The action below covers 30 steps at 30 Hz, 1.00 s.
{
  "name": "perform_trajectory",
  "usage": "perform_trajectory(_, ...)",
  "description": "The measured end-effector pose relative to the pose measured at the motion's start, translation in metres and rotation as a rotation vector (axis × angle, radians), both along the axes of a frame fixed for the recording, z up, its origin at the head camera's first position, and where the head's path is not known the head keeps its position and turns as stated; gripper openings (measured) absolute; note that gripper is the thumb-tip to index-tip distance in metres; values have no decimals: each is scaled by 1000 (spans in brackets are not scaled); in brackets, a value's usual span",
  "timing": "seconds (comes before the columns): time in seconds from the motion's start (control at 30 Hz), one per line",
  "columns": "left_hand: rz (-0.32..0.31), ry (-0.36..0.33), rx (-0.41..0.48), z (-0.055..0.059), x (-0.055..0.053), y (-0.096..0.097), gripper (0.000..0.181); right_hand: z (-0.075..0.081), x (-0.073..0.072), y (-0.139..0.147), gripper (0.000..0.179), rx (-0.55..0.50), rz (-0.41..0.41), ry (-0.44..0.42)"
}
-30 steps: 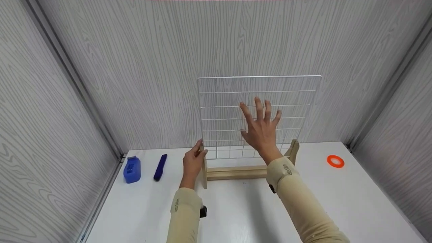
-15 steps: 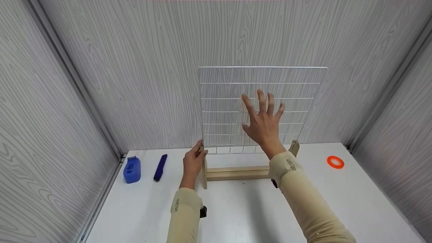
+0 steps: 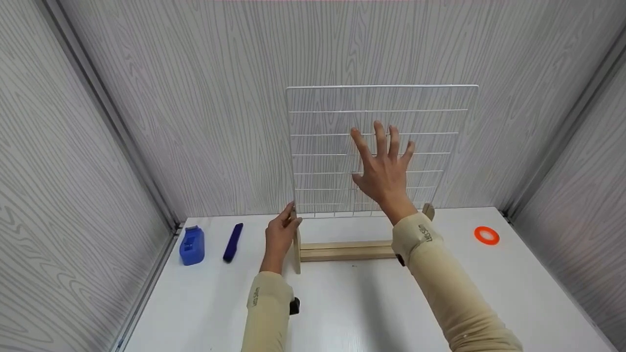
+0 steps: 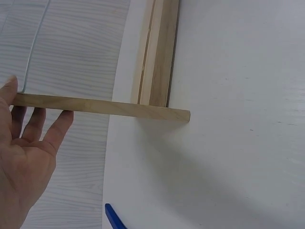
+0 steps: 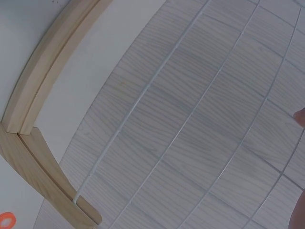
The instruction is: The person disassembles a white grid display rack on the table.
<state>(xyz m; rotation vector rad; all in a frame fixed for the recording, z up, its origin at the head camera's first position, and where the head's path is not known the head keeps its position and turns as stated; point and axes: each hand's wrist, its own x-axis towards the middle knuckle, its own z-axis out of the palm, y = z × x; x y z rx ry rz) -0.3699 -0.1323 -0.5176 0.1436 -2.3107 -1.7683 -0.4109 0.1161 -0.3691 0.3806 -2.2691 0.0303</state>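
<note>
Seen nearest, rests on the white surface (image 3: pixel 332 303) with the wooden stand (image 3: pixel 347 252), unmoved over the last second. Steadies the left upright (image 3: pixel 297 256) near its top with the left grip (image 3: pixel 279 237), pinching it between thumb and fingers, just as before. Farther in, reaches up before the wire grid (image 3: pixel 381 86) with the right grip (image 3: pixel 384 178), spreading the fingers and closing them round nothing visible; cannot tell whether hooking or merely touching the wires. Has gone higher along with that grid, now brought up to the upper part of the groove in the right upright (image 5: pixel 43 179). Suggests sliding it upward, leaving little held between uprights. Ends farthest at the wood-patterned wall (image 3: pixel 210 98).
</note>
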Motion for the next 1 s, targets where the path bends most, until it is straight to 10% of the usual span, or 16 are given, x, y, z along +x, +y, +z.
perform_trajectory(1.0, 3, 3, 29, -5, -1, -1, 54, 19, -2, 1, 118, 11, 8, 26)
